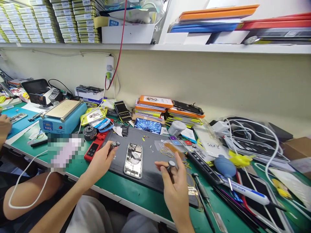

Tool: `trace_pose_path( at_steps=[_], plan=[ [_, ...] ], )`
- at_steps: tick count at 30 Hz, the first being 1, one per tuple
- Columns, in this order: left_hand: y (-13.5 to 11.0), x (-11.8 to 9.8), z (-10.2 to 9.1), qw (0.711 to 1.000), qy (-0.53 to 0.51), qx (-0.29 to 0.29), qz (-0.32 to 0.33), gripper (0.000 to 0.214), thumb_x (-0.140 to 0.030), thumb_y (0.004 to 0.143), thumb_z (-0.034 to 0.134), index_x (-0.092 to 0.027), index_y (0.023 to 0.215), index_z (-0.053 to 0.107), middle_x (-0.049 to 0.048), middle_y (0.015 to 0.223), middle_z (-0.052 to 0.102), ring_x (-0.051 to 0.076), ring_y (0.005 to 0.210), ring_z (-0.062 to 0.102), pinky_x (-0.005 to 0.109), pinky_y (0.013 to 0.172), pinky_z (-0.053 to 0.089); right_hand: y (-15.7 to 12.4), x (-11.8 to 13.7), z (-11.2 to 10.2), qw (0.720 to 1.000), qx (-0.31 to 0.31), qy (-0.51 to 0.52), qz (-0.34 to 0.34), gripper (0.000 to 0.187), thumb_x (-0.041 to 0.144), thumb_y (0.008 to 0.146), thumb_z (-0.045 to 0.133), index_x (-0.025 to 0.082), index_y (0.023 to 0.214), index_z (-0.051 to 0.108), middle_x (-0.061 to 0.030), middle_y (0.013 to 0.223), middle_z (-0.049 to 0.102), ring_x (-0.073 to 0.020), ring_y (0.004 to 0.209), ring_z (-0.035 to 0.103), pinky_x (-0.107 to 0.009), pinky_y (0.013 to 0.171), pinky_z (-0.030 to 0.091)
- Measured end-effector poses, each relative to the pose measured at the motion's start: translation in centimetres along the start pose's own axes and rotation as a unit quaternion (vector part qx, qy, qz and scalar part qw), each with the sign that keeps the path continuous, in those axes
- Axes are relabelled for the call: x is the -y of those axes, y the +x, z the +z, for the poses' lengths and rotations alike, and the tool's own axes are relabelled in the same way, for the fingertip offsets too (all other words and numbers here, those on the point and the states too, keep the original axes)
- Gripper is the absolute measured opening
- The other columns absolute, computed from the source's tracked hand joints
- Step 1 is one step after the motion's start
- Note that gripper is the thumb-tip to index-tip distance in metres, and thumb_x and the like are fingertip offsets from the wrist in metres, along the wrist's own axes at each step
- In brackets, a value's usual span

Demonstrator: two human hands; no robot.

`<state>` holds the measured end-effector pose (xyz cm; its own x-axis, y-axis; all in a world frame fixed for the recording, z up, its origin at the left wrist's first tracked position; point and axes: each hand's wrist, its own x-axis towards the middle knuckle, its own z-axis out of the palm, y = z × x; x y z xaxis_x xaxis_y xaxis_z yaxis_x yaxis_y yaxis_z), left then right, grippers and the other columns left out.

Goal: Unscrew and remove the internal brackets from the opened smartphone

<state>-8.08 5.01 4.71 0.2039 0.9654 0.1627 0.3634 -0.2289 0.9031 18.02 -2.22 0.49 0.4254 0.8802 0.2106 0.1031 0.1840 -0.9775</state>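
An opened phone (pixel 133 160) lies back-up with its insides showing on a dark grey work mat (pixel 150 174). My left hand (pixel 102 160) is to its left, fingers closed around a small grey screwdriver handle (pixel 113 146). On the phone's right, my right hand (pixel 173 186) pinches another small grey screwdriver (pixel 170 165) between thumb and fingers. Both hands hover just above the mat, apart from the phone.
A red tool (pixel 94 147), a blue heating plate (pixel 62 117), stacked phone-part boxes (pixel 155 108), a blue air blower (pixel 224 165), cables and pens crowd the green bench (pixel 121 191). Another person's arm (pixel 26 194) and hand (pixel 5 126) are at the left.
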Motion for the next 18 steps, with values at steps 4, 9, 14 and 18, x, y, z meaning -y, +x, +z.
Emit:
trace_pose_path(
  at_steps=[4,9,14,18],
  plan=[
    [-0.5,-0.5,-0.1,0.994,0.035,0.029,0.101,0.036,-0.053,0.116,0.049,-0.022,0.112,0.067,0.0042,0.096,0.064,0.019,0.081,0.055,0.031,0.078,0.045,-0.9,-1.0,-0.6,0.999,0.011,-0.030,-0.003,0.073,0.066,0.107,0.068,0.026,0.166,0.048,-0.0093,0.123,0.078,-0.0278,0.113,0.076,-0.043,0.104,0.057],
    [-0.7,-0.9,0.1,0.983,0.063,0.045,0.165,0.052,-0.061,0.117,0.035,-0.022,0.105,0.068,0.0096,0.097,0.066,0.023,0.089,0.061,0.034,0.084,0.049,-1.6,-1.0,-0.7,0.995,0.049,-0.081,-0.011,0.065,0.068,0.109,0.063,0.026,0.158,0.058,-0.0111,0.130,0.078,-0.0286,0.116,0.075,-0.039,0.095,0.057],
    [-0.6,-1.2,0.3,0.983,0.143,0.042,0.104,0.046,-0.051,0.119,0.026,-0.023,0.115,0.062,0.0077,0.099,0.074,0.019,0.078,0.069,0.031,0.077,0.053,-2.4,0.4,-0.3,0.992,0.053,-0.114,0.014,0.063,0.072,0.109,0.061,0.030,0.155,0.062,-0.0082,0.128,0.078,-0.0228,0.091,0.072,-0.032,0.072,0.050],
    [0.3,-1.2,0.7,0.964,0.264,0.005,-0.008,0.028,-0.031,0.118,0.038,-0.021,0.137,0.056,0.0060,0.095,0.078,0.024,0.076,0.077,0.031,0.069,0.052,-2.7,0.6,-0.5,0.991,0.038,-0.123,0.022,0.066,0.075,0.107,0.060,0.028,0.154,0.062,-0.0077,0.119,0.079,-0.0292,0.108,0.073,-0.037,0.087,0.051]
  ],
)
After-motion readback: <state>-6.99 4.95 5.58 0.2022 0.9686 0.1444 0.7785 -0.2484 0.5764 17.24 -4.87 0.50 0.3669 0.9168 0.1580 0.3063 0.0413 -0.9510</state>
